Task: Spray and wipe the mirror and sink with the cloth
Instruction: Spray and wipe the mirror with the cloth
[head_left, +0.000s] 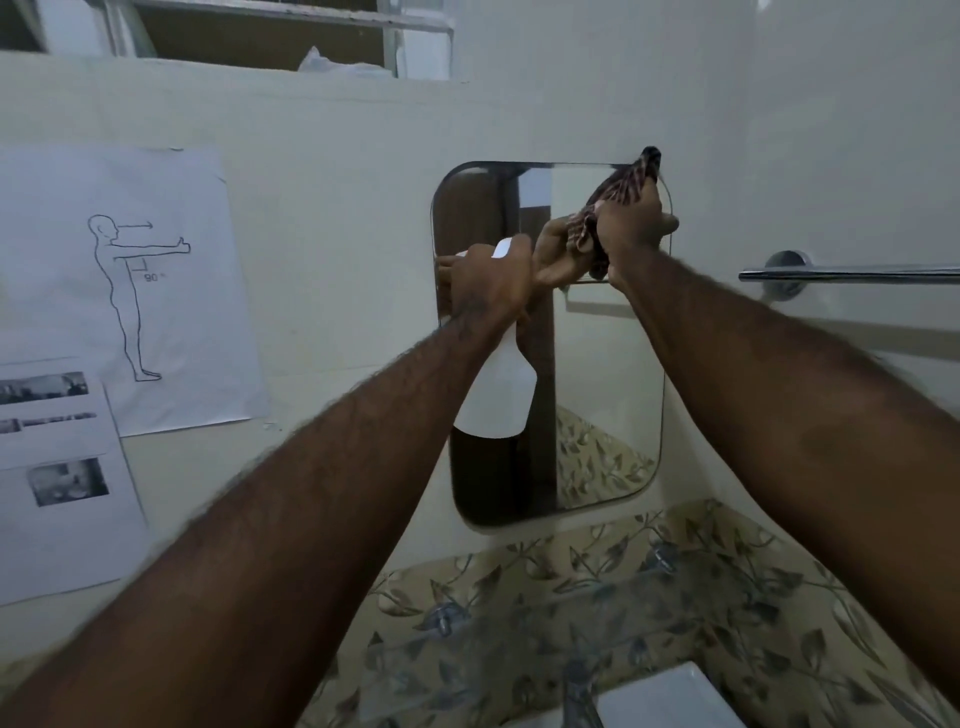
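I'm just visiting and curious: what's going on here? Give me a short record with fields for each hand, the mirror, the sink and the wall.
left hand: holds a white spray bottle upright in front of the mirror
right hand: presses a striped cloth to the mirror's upper right corner
mirror: rounded rectangle on the wall, reflects the hand and cloth
sink: white, only its corner in view below
wall: two printed sheets at left, chrome towel bar at right
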